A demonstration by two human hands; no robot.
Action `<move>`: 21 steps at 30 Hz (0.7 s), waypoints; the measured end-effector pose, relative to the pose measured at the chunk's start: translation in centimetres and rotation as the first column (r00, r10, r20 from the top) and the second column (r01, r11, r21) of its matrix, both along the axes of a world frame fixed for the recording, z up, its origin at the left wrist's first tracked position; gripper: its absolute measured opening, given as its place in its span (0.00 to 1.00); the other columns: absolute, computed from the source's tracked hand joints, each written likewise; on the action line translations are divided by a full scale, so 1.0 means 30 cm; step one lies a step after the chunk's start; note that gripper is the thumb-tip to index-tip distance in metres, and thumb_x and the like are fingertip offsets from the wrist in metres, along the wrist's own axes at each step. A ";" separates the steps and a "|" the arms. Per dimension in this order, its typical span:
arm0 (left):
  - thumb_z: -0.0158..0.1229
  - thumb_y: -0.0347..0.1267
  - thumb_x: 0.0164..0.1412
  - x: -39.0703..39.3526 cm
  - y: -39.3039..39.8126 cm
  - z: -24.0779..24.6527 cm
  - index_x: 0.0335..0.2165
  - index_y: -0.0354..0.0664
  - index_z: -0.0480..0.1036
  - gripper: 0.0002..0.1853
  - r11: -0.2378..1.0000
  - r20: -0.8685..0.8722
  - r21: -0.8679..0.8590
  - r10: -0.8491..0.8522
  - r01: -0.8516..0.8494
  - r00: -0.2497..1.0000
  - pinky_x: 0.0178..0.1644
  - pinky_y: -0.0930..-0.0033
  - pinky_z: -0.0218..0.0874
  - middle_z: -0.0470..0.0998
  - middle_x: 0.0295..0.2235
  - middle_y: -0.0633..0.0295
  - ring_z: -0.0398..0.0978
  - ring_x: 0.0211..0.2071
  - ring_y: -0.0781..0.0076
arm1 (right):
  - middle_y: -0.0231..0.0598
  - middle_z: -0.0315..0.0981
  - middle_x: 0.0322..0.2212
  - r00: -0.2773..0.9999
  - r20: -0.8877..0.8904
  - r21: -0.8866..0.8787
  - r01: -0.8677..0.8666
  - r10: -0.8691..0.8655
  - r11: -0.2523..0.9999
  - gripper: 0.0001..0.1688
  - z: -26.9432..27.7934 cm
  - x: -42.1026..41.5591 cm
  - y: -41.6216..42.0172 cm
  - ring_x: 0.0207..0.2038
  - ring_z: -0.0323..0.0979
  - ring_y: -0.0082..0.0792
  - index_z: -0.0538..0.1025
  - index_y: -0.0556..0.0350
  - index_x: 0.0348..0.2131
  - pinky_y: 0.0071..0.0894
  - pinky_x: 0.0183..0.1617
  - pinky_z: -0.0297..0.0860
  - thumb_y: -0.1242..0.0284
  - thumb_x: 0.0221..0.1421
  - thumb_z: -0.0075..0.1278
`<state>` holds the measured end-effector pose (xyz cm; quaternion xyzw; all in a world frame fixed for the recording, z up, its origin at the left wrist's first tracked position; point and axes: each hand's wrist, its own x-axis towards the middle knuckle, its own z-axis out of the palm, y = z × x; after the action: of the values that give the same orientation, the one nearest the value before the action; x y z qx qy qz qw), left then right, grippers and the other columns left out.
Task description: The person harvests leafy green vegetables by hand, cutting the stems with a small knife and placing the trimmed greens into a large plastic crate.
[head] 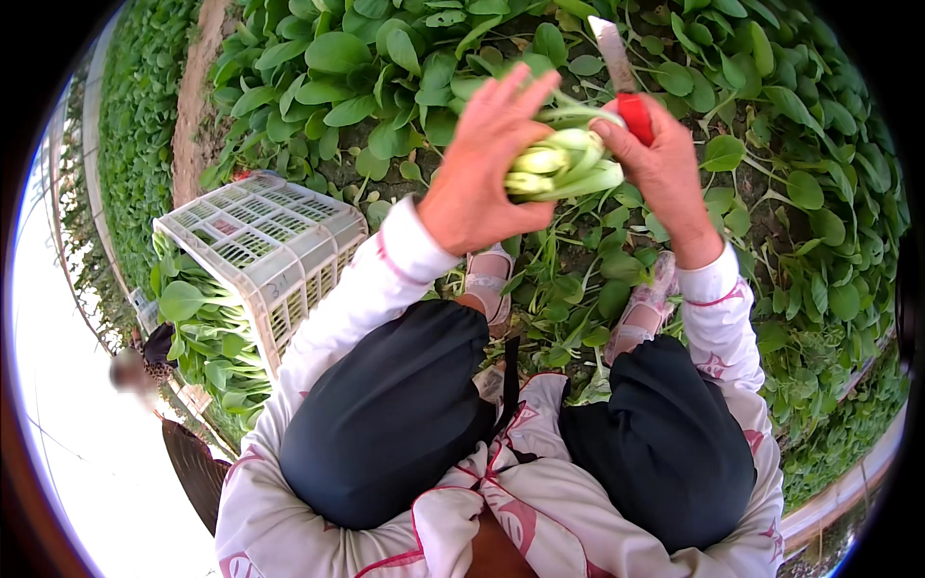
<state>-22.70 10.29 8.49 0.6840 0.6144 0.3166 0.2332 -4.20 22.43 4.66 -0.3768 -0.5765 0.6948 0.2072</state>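
My left hand (pixel 488 155) is wrapped around a bunch of leafy greens (pixel 564 162), its pale cut stem ends turned towards me. The fingers of that hand are spread and slightly blurred. In my right hand (pixel 661 159) is a knife (pixel 614 54) with a red handle and a stained metal blade that points up and away from me. The right thumb touches a stalk at the bunch's right side. The leaves of the bunch are mostly hidden behind my left hand.
A white plastic crate (pixel 267 224) lies on its side at my left, with many cut greens (pixel 217 332) at its opening. Growing leafy plants (pixel 340 72) stand ahead and to the right. Loose leaves (pixel 578 282) cover soil between my feet. Another person (pixel 141 365) is far left.
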 end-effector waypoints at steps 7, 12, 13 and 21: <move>0.61 0.24 0.41 0.026 -0.057 -0.153 0.49 0.42 0.65 0.32 0.814 0.431 -0.580 0.347 -0.040 0.833 0.53 0.68 0.60 0.73 0.44 0.57 0.72 0.46 0.69 | 0.36 0.67 0.16 0.971 0.226 0.230 0.023 -0.077 0.973 0.24 -0.175 -0.051 -0.094 0.19 0.62 0.24 0.73 0.61 0.27 0.27 0.25 0.62 0.56 0.56 0.52; 0.60 0.22 0.38 -0.054 -0.027 -0.182 0.54 0.47 0.61 0.39 0.940 0.014 -0.318 0.134 -0.123 0.991 0.44 0.66 0.68 0.70 0.48 0.52 0.76 0.38 0.55 | 0.51 0.71 0.21 0.923 0.385 0.213 -0.113 0.023 0.970 0.23 -0.364 -0.080 -0.121 0.24 0.70 0.49 0.74 0.61 0.29 0.41 0.30 0.65 0.57 0.60 0.46; 0.60 0.22 0.37 -0.074 -0.007 -0.195 0.53 0.47 0.61 0.39 0.978 -0.161 -0.195 0.043 -0.074 0.986 0.42 0.64 0.70 0.67 0.52 0.50 0.76 0.35 0.52 | 0.53 0.72 0.22 0.896 0.435 0.181 -0.178 0.084 0.967 0.22 -0.394 -0.093 -0.131 0.26 0.71 0.53 0.74 0.61 0.29 0.43 0.31 0.65 0.58 0.60 0.45; 0.61 0.27 0.38 -0.283 0.026 -0.321 0.47 0.41 0.67 0.32 0.882 -0.550 -0.410 -0.034 -0.234 0.834 0.41 0.56 0.69 0.57 0.59 0.59 0.76 0.36 0.50 | 0.58 0.72 0.25 0.917 0.387 0.329 -0.238 0.099 0.914 0.20 -0.498 -0.233 -0.120 0.31 0.70 0.60 0.72 0.63 0.31 0.50 0.34 0.66 0.61 0.60 0.43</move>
<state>-31.20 11.08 -1.13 0.6358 0.7479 -0.0326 0.1879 -11.20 18.84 -10.28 -0.4005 -0.7557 0.5079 0.1029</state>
